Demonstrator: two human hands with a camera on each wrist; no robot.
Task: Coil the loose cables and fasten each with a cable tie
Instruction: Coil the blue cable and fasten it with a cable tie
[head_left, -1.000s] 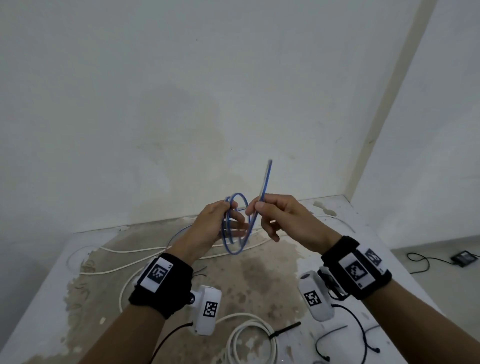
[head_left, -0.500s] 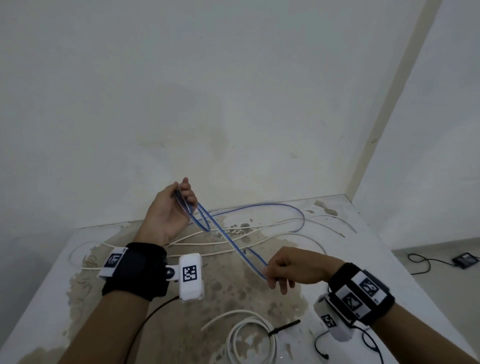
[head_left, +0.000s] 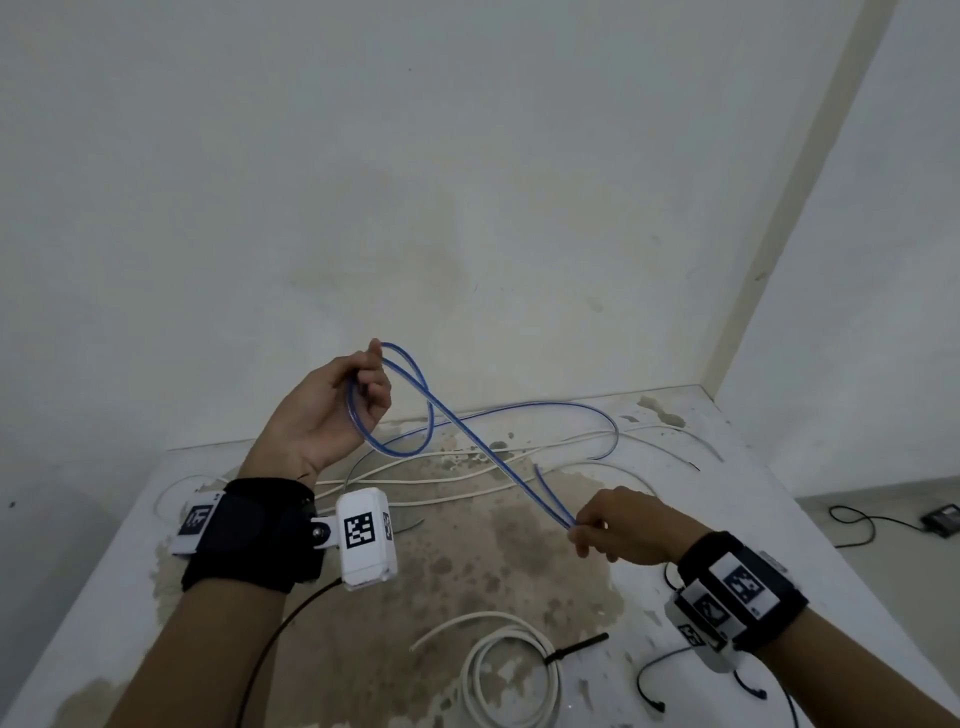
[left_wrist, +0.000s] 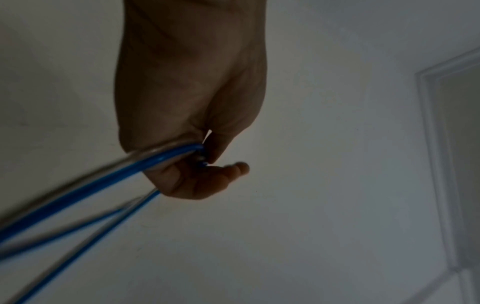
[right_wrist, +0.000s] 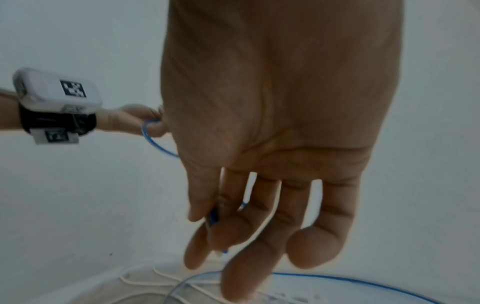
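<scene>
My left hand (head_left: 363, 384) is raised above the table's back left and grips small loops of a blue cable (head_left: 467, 436); the left wrist view shows its fingers (left_wrist: 197, 181) curled round the blue cable (left_wrist: 109, 181). From there the cable runs taut down to my right hand (head_left: 587, 527), which pinches it between thumb and forefinger. In the right wrist view the blue cable (right_wrist: 214, 218) sits under the thumb. The cable's loose rest arcs over the table at the back right. A coiled white cable (head_left: 514, 670) with a black cable tie (head_left: 576, 646) lies near the front.
Loose white cables (head_left: 467, 470) sprawl across the stained white table (head_left: 789, 519). Black cable ties (head_left: 649, 680) lie at the front right. A wall stands close behind the table. On the floor to the right lies a black device (head_left: 940, 519) with a cord.
The hands, held together a second ago, have drawn apart: the left rose to the back left with the loops, the right pulled the blue cable down and to the right.
</scene>
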